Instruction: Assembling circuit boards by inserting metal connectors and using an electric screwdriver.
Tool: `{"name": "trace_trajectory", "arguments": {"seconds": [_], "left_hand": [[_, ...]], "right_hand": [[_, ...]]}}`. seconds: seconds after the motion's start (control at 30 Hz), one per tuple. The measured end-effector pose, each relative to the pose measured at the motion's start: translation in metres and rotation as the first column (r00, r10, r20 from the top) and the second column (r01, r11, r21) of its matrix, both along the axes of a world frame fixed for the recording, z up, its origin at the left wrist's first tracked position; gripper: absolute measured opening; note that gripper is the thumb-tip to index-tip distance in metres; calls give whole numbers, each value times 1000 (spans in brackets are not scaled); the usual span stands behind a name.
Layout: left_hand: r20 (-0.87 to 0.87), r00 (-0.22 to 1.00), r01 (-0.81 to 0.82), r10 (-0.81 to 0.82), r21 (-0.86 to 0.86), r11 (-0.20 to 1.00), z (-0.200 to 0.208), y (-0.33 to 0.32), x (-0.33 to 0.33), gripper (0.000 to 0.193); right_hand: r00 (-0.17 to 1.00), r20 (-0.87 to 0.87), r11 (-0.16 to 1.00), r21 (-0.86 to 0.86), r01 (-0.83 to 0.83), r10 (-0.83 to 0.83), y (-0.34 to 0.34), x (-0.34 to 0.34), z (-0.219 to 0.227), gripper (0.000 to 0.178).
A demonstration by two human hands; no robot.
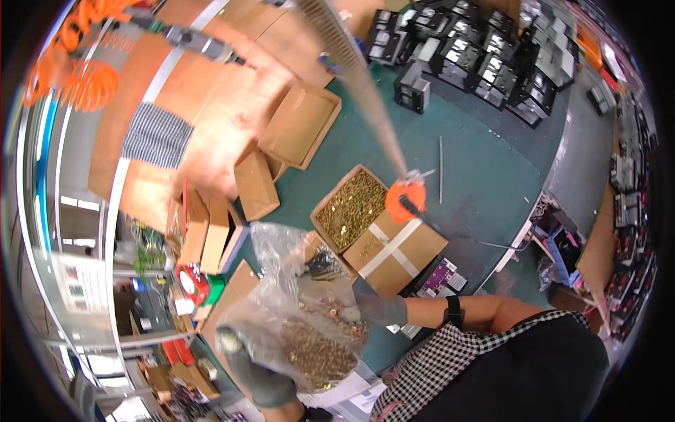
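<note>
Lower centre, a still part-full bag (304,330) is clutched in the curled left hand (263,380); the grip of the right hand (380,309) cannot be told. Mid-frame, a carton (317,215) is filled.

Clear bag (271,309) (brassy parts (320,355) inside) between gloved hands (264,378) (382,309)

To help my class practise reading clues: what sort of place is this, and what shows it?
Probably an assembly workshop: many similar black units stand grouped together, a power tool is near coiled orange tubing, and an open cardboard box holds many small brass-coloured parts.
</note>
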State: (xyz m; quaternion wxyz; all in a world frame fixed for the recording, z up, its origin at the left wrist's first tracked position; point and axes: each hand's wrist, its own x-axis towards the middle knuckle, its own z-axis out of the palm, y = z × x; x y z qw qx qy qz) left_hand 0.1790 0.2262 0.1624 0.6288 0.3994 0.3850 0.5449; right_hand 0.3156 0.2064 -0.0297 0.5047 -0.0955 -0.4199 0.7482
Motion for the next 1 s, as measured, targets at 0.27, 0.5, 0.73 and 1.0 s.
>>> {"name": "trace_trajectory", "arguments": {"seconds": [0.27, 0.5, 0.73, 1.0], "left_hand": [[-520, 851, 131, -71, 78, 988, -115, 125, 36, 48], [-66, 966, 208, -250, -377, 902, -185, 193, 50, 35], [-103, 937, 261, -335, -432, 863, -182, 197, 55, 30], [-373, 900, 187, -226, -140, 972, -173, 147, 49, 37]], "right_hand": [[763, -595, 745, -623, -238, -254, 18, 27, -44, 62], [809, -456, 595, -786, -169, -372, 21, 28, -66, 61], [755, -591, 638, -705, -311, -286, 20, 15, -54, 63], [831, -513, 586, -748, -310, -216, 17, 2, -63, 43]]}}
